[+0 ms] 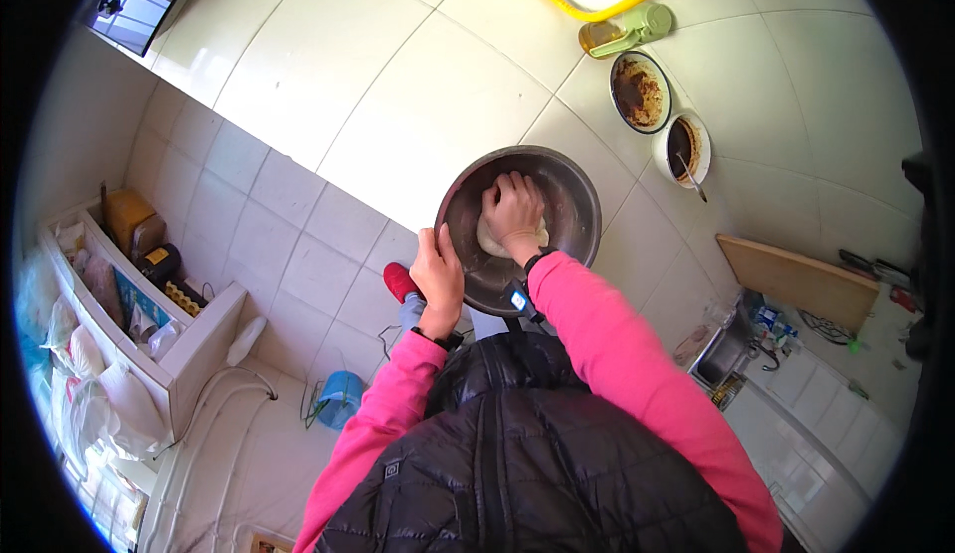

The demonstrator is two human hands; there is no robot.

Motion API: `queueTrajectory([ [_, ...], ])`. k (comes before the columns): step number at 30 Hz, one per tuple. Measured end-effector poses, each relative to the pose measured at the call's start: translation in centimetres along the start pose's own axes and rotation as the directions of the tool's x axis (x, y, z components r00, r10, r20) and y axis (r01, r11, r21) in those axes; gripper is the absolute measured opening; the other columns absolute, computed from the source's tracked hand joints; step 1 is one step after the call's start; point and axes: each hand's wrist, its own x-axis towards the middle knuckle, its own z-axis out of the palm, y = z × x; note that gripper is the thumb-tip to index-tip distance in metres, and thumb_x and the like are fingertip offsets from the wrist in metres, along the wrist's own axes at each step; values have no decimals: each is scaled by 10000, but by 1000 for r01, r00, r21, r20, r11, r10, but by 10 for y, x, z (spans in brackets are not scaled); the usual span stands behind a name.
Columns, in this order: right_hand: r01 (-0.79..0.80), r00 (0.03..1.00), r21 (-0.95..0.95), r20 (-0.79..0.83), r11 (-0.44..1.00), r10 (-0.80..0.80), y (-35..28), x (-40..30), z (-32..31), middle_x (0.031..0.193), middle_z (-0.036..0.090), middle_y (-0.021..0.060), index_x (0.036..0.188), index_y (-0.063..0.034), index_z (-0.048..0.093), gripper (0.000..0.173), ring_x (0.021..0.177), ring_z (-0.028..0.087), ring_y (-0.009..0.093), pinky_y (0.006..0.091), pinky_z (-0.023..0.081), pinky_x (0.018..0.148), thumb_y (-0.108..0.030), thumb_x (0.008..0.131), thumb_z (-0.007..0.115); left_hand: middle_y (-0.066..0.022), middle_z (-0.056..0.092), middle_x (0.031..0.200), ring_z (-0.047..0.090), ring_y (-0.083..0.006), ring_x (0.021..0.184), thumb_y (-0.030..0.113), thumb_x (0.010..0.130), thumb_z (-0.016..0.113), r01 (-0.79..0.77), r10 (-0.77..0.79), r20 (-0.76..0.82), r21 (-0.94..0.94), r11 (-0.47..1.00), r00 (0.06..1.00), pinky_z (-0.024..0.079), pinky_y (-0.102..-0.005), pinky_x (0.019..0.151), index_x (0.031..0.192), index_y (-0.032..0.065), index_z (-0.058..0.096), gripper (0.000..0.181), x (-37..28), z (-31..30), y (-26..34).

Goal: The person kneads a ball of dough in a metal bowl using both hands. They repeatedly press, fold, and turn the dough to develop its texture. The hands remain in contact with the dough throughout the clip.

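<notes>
A wide dark metal bowl [571,187] stands on the white tiled counter [358,90], close to its front edge. Inside it lies a pale lump of dough [492,243], partly hidden under my right hand [515,206]. That hand presses into the dough with its fingers curled over it. My left hand [439,273] grips the left rim of the bowl, thumb up along the wall. The underside of the rim, where the fingers go, is hidden.
Right of the bowl sit a sauce-stained enamel dish [640,94], a white bowl [662,152] with dark sauce and a spoon [692,178], and a green-handled oil pot [645,27]. Behind runs a yellow gas hose [627,1]. A cutting board [798,281] and sink [722,351] are farther right.
</notes>
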Motion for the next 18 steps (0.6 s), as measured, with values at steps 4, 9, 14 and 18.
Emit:
queueTrajectory([
  [4,84,992,30,92,996,-86,-2,8,-2,825,614,114,738,-74,605,156,814,590,321,466,491,679,-229,751,585,-240,566,662,557,-461,589,231,989,523,7,-7,-53,3,1000,999,406,-510,486,861,55,472,225,-18,1,-4],
  [9,353,865,149,324,924,-383,12,15,-24,968,640,125,885,-110,667,336,974,583,308,447,486,707,-437,827,620,-214,628,727,618,-428,685,356,979,522,211,-277,378,206,956,884,450,-505,580,985,61,470,299,-49,-35,-2],
  [14,-251,954,247,227,936,196,53,17,-36,851,671,204,826,-40,704,499,845,627,423,520,484,763,-492,914,512,-129,652,768,641,-353,691,383,970,534,-60,46,176,77,995,983,466,-451,586,1046,75,520,317,5,-39,7],
  [18,-530,784,118,446,839,433,47,7,-41,857,679,233,821,-24,723,616,832,643,450,505,504,769,-558,928,435,-164,616,666,606,-399,623,359,980,525,-138,106,159,204,969,982,439,-477,546,892,84,518,288,38,-4,7],
])
